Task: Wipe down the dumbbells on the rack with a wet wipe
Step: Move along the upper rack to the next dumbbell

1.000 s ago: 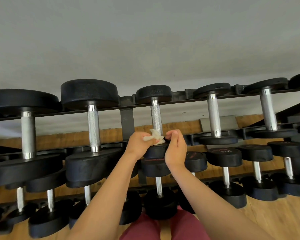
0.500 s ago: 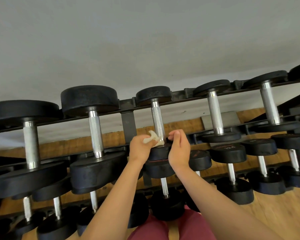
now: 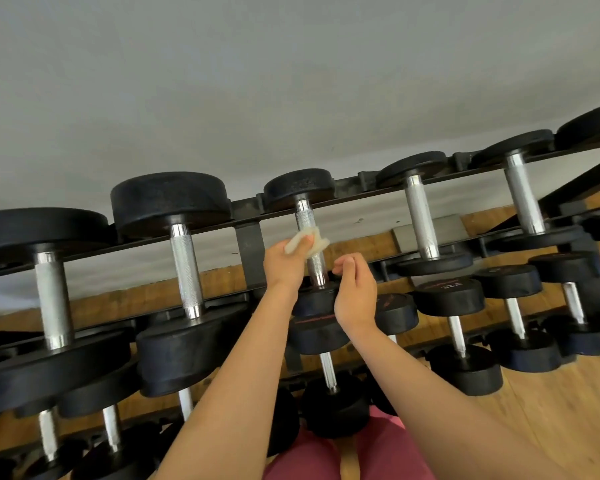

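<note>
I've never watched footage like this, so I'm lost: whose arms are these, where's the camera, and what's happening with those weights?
No machine here: the camera sits on a person's head, looking forward and down, so both bare arms are the wearer's own. In front stands a rack loaded with black dumbbells. The left hand grips a white wet wipe against the metal handle of one on the top row. The right hand is close beside that handle's near end, fingers loosely curled, holding nothing; whether it touches the weight is unclear. A wooden floor shows underneath.
</note>
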Tool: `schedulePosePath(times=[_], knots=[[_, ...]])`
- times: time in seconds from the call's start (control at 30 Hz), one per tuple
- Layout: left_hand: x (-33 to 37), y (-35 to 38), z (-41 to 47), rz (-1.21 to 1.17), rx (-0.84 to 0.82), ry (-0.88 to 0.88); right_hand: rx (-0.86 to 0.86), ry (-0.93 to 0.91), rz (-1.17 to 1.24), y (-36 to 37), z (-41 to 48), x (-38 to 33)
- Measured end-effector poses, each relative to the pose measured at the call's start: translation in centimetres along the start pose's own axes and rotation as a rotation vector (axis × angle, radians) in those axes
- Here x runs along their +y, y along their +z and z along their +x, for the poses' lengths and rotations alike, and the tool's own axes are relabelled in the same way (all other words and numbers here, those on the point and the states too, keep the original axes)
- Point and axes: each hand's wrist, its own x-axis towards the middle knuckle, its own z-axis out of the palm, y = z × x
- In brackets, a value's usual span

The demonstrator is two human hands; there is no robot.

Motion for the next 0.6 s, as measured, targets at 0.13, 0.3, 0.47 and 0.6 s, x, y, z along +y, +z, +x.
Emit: schedulePosePath(times=[0.13,0.3,0.47,0.6], knots=[[0.4,1.4,0.8,-0.092,0.154,-0.045,-0.030,0.026,-0.004,-0.3,-0.1,-0.2],[2.6,1.8,2.3,-0.176,0.233,-0.038,-0.087,0.048,-0.064,-0.5,0.1,-0.4],[3.5,0.8,2.1,-0.010,0.250,0.057,-0.122,0.022,-0.101,-1.9,-0.4,-0.3],[1.8,-0.1,-1.4,0.029,0.136,0.129,-0.091,0.022,-0.055,-4.5,-1.4,0.2]])
